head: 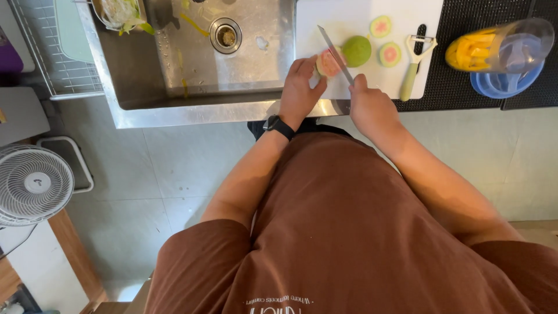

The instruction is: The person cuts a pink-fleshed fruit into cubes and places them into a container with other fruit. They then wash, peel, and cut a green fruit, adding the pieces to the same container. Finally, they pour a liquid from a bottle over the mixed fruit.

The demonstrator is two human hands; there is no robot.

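Seen from above, a person in a brown shirt stands at a kitchen counter, cutting a guava on a white cutting board (360, 14). The left hand (299, 93), with a black watch (279, 125) on its wrist, has its fingers curled around a pink-fleshed guava piece (328, 63) at the board's near left corner. The right hand (369, 107) is closed around the handle of a kitchen knife (335, 53), whose long blade slants up and to the left across the cut face of that piece. Just beyond the blade lies the green guava (357, 50), touching or nearly touching the held piece. Two round guava slices with pink centres lie on the board nearby, one (381, 26) farther back and one (390, 54) to the right. A pale green peeler (412, 67) rests along the board's right edge. Further right, on a black mat (465, 87), a clear pitcher (500, 49) holding yellow fruit pieces lies tilted over a blue bowl (500, 84). Left of the board is a steel sink (174, 64) with vegetable scraps in a container (119, 14) at its back corner. A white fan (34, 183) stands on the floor at lower left.
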